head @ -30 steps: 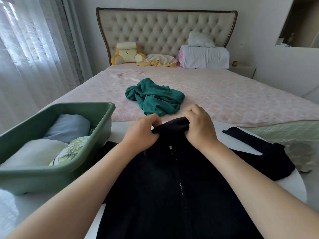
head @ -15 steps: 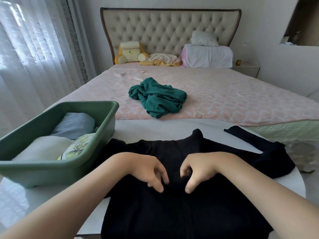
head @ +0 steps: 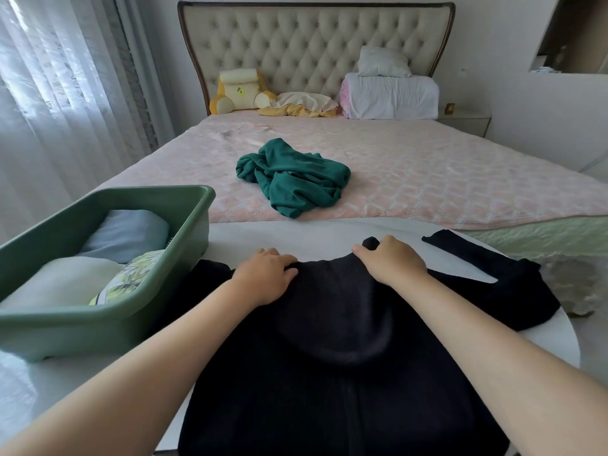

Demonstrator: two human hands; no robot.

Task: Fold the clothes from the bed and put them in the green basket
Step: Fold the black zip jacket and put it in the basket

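**One camera, worn on the person's head, looking forward and down.**

It sits up high, on the near side of the white table (head: 296, 235). It faces across the table and up the bed (head: 427, 179) from its foot. The headboard (head: 316, 51) is far away at the top of the picture. The lens is very wide, so lines bend near the sides. Both bare arms come in from the bottom corners. The left hand (head: 266, 278) and the right hand (head: 391, 261) are close under the camera, near the middle, on the black top (head: 329, 373). The green basket (head: 197, 225) is close by on the left, and the curtain (head: 49, 93) is farther back on that side. This is the only view.
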